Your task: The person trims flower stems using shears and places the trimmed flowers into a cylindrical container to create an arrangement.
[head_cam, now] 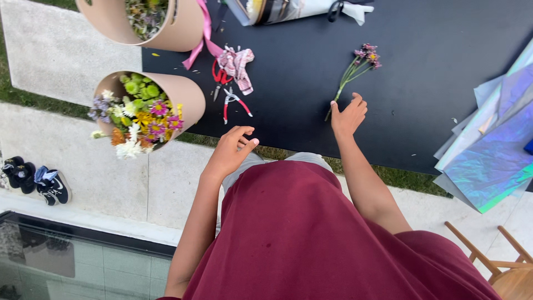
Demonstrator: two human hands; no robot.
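On a black table point(422, 72), a flower stem point(350, 78) lies at one o'clock of the right hand point(348, 118), whose spread fingers touch its cut end, seemingly picking it up; the left hand point(230, 151) hovers, loosely curled and empty, at the table's near edge.

A thin sprig of small purple and pink flowers point(355, 72) lies flat on the black table point(422, 83), blooms pointing to the far side, green stem ends touching the fingertips of the right hand point(348, 116).
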